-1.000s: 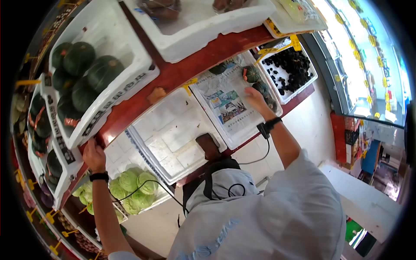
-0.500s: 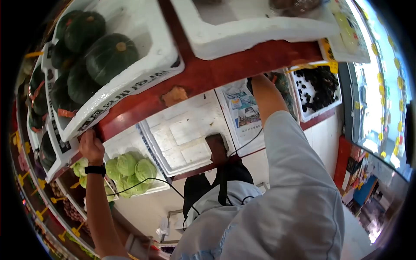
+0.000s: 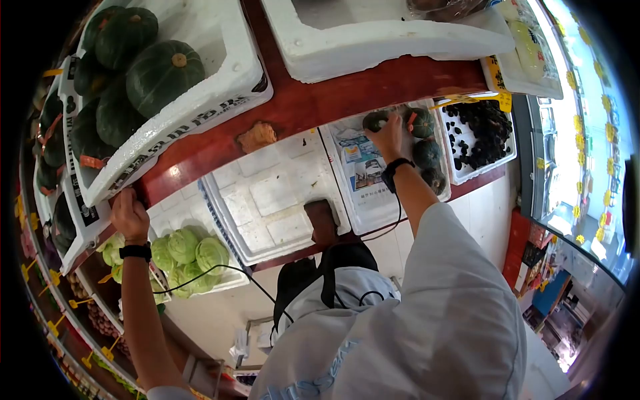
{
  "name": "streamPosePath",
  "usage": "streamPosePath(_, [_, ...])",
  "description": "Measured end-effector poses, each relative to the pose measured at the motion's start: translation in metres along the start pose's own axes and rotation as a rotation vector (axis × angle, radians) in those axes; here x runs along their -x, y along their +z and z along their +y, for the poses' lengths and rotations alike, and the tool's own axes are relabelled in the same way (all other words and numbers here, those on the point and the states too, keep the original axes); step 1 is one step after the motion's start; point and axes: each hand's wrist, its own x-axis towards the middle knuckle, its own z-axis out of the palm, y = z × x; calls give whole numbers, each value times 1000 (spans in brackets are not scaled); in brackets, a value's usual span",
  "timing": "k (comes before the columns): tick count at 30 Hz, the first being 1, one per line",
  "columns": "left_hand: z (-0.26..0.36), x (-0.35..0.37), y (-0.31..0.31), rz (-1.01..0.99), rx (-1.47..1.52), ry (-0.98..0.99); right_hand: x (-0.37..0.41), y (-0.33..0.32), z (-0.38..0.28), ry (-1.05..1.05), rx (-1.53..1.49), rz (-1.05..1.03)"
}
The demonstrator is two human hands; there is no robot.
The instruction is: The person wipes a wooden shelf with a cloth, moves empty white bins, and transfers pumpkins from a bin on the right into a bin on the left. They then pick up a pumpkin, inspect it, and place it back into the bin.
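Observation:
My right hand is closed around a small dark green squash at the back of a white foam box lined with newspaper. More small squashes lie along the right side of that box, one with an orange band. At the left, my left hand grips the edge of the red shelf, just below a foam box of large dark green squashes. Its fingertips are partly hidden by the edge.
Left of the newspaper box stands a bare-bottomed foam tray with a dark brown block at its front. Green cabbages fill a box farther left. Black fungus-like pieces lie in a tray at right. A black cable crosses my front.
My right hand has come out from under the upper shelf, moving left, and now shows with a squash in it. The left hand stays on the shelf edge; the view has shifted slightly.

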Motion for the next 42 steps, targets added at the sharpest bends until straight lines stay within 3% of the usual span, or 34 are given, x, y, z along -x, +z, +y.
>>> streamPosePath(3, [-1,1,-1,10,-4,0,6,-10,5,56,-6,-54])
streamPosePath(5, [-2,2,0,-3,-8,9,2,-30,-3,350,129,-477])
streamPosePath(7, [-1,3,0,17,-7,15,5,-7,29,262,248,-438])
streamPosePath(9, [0,0,1,49,-12,21,7,-8,31,241,252,-609])
streamPosePath(13, [1,0,-2,16,9,20,9,1,15,268,248,-579])
streamPosePath(15, [1,0,-3,3,-3,6,10,-1,0,362,219,-453])
streamPosePath(19, [-1,-1,-1,25,21,25,14,14,13,299,251,-404])
streamPosePath(22, [2,-2,-1,50,31,43,31,17,22,115,-419,-513])
streamPosePath(27, [3,-4,0,140,10,97,95,-106,-97,220,-1259,-961])
streamPosePath(29, [1,-1,1,112,3,53,104,-160,-157,39,-1469,-1028])
streamPosePath(32, [4,-2,-2,114,32,26,84,-245,-262,-401,-1532,-958])
streamPosePath(34, [5,-4,-3,126,42,33,65,-275,-310,-487,-1552,-887])
streamPosePath(36, [7,-4,-5,121,41,32,23,-289,-360,-722,-1342,-776])
streamPosePath(39, [8,-5,-6,139,47,33,-26,-296,-442,-844,-860,-567])
streamPosePath(41, [4,-3,-1,121,47,21,-79,-268,-491,-573,-822,-727])
streamPosePath(42, [6,-4,-3,118,60,9,-102,-251,-497,-434,-728,-702])
